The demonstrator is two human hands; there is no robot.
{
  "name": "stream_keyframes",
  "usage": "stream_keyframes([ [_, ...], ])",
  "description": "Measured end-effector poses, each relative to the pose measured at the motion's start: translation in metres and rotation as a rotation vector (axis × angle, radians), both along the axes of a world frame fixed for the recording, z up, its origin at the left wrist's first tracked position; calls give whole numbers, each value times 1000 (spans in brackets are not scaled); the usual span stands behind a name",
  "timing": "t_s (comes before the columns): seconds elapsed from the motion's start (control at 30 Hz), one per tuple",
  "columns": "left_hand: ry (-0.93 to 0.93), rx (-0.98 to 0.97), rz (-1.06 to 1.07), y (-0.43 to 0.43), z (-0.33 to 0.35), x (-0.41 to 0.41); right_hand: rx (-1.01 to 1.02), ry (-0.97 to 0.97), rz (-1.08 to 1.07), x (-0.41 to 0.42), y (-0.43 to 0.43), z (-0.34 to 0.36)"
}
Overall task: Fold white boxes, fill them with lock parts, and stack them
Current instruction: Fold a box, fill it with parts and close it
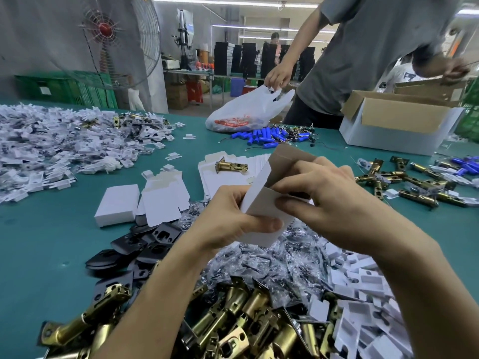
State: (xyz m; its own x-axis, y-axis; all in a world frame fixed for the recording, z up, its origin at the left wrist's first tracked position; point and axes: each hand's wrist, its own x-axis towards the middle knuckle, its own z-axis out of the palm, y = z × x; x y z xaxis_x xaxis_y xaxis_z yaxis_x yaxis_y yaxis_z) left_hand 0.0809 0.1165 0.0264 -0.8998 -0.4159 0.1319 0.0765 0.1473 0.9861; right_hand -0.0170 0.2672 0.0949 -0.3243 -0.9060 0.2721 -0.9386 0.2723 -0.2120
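Left hand [233,218] and right hand [329,198] both pinch the half-folded white box [258,185] above the bench [51,242], seemingly light, flimsy card best held by its edges.

Teal-covered desk [39,242] fills lower frame. Upper left: large wire-caged pedestal fan [106,29], red hub, against a pale grey wall [33,35]. Green plastic crates [64,90] stacked at the wall's foot. Upper centre: long fluorescent tubes [233,2] on ceiling, bright, cool light. Far bench [189,71] carries tall black stacks [247,58]; red stool [194,90] and cardboard cartons [177,95] beneath it. Upright machine [184,37] behind the bench.
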Motion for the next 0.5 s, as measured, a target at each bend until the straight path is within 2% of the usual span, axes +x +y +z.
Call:
stream_keyframes([
  [0.07,15,17,2,0,0,0,-8,-7,40,-3,1,-4],
  [0.1,22,32,7,0,-1,0,-76,-40,67,-4,2,-8],
  [0.2,33,85,15,0,-1,-1,-556,-141,65,-7,10,-25],
  [0.27,34,118,17,1,0,-1,-779,-179,-7,-13,16,-38],
  [0.33,42,172,-3,2,1,0,-827,-385,12,-16,18,-50],
  [0.4,51,230,-45,4,2,1,-797,-625,125,-14,16,-57],
  [0.5,58,285,-111,3,1,3,-770,-734,231,-10,12,-60],
])
